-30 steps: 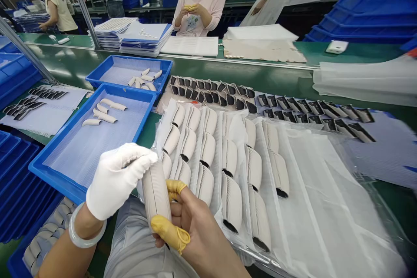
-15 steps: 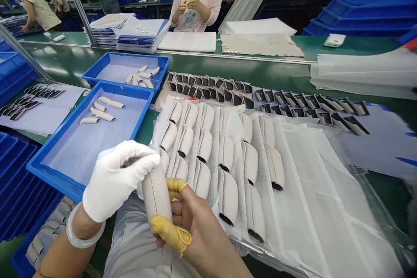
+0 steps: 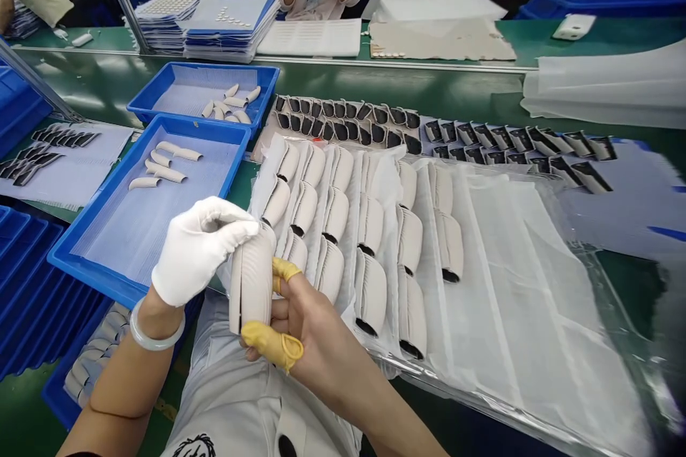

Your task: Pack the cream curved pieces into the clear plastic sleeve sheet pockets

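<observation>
"Holding what, are we?"
"A cream, pleated, curved tube (image 3: 257,278), its dark lengthwise slit widest at the near end. Our white-gloved left hand (image 3: 201,250) pinches its far end; our right hand (image 3: 303,318), yellow-capped, clamps its near half."
"Pointing where?"
"Toward our grey-trousered lap (image 3: 230,389), long axis running away from us, at the near-left corner of the flat, white-sheeted tray (image 3: 496,300)."

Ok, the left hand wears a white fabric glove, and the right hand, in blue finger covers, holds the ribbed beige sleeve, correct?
No: the head view shows yellow finger covers on the right hand, not blue. The glove on the left hand and the held sleeve are correct.
</observation>
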`<state>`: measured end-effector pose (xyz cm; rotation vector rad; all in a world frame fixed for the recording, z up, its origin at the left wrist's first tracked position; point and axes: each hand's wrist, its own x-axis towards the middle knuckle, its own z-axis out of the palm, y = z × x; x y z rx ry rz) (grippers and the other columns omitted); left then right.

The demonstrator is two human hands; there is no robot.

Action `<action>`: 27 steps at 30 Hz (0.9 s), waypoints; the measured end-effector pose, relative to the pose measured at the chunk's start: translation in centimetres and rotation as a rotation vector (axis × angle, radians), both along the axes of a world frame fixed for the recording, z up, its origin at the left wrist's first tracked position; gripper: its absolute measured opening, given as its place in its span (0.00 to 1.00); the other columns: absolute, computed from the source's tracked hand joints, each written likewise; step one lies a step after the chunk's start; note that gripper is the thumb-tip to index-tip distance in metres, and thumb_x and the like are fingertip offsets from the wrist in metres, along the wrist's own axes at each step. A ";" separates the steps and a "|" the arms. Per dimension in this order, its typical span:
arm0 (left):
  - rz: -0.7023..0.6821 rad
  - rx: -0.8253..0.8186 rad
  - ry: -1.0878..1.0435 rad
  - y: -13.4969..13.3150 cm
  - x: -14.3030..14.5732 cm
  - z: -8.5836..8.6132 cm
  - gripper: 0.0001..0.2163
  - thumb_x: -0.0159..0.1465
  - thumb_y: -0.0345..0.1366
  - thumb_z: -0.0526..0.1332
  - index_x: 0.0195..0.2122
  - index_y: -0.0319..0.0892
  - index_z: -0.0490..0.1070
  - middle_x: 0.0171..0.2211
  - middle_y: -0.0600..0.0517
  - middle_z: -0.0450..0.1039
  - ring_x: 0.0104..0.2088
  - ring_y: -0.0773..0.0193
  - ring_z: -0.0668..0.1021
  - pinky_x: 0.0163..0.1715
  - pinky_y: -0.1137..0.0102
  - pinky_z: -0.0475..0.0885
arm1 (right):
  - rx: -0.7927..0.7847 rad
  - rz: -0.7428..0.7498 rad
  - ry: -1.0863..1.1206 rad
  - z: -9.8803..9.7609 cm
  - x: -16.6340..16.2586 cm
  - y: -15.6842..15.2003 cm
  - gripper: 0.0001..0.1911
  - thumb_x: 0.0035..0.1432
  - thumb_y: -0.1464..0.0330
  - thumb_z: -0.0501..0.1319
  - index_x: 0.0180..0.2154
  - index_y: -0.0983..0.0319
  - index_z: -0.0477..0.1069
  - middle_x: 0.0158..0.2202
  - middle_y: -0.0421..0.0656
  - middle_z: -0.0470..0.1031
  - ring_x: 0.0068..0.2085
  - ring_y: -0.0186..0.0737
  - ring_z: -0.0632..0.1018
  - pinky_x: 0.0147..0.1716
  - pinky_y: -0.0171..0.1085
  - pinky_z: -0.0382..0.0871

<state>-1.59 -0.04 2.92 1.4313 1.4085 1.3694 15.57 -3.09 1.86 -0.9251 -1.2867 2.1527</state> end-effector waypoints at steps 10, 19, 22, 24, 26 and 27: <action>-0.190 0.038 -0.579 0.7 0.3 -2.4 0.09 0.55 0.42 0.69 0.27 0.43 0.74 0.24 0.55 0.69 0.22 0.72 0.69 0.23 0.74 0.65 | 0.394 -0.071 -0.187 -0.5 0.0 -1.6 0.19 0.53 0.58 0.67 0.43 0.58 0.67 0.32 0.40 0.66 0.32 0.36 0.66 0.33 0.38 0.67; -0.180 0.017 -0.548 0.4 1.1 -2.7 0.09 0.55 0.42 0.69 0.27 0.43 0.73 0.25 0.55 0.69 0.23 0.71 0.69 0.23 0.73 0.64 | 0.321 -0.236 -0.233 0.4 -0.8 -0.3 0.23 0.57 0.49 0.60 0.23 0.59 0.57 0.23 0.36 0.58 0.26 0.33 0.62 0.25 0.35 0.59; -0.136 0.024 -0.465 0.2 1.0 -2.4 0.07 0.54 0.39 0.70 0.27 0.43 0.74 0.27 0.54 0.71 0.24 0.71 0.70 0.24 0.73 0.66 | 0.291 -0.253 -0.246 0.0 -0.8 0.1 0.23 0.59 0.50 0.57 0.22 0.59 0.57 0.23 0.36 0.58 0.26 0.33 0.62 0.26 0.35 0.58; -0.114 0.030 -0.437 0.2 0.8 -2.3 0.08 0.54 0.39 0.70 0.27 0.42 0.73 0.27 0.55 0.71 0.24 0.71 0.70 0.24 0.73 0.66 | 0.303 -0.216 -0.248 0.1 -0.7 0.0 0.19 0.57 0.54 0.60 0.25 0.60 0.60 0.25 0.37 0.60 0.28 0.34 0.63 0.28 0.36 0.60; -0.103 0.007 -0.457 0.3 0.8 -2.3 0.10 0.56 0.42 0.68 0.28 0.43 0.72 0.27 0.55 0.70 0.23 0.71 0.70 0.23 0.74 0.66 | 0.346 -0.176 -0.236 0.3 -0.6 -0.3 0.14 0.55 0.58 0.63 0.29 0.60 0.63 0.27 0.38 0.63 0.29 0.35 0.64 0.29 0.36 0.62; -0.103 -0.017 -0.484 0.3 0.8 -2.4 0.11 0.57 0.44 0.67 0.28 0.43 0.71 0.26 0.55 0.69 0.24 0.71 0.70 0.23 0.74 0.66 | 0.377 -0.156 -0.228 0.5 -0.6 -0.5 0.13 0.55 0.59 0.64 0.32 0.60 0.65 0.28 0.38 0.63 0.30 0.35 0.65 0.29 0.36 0.63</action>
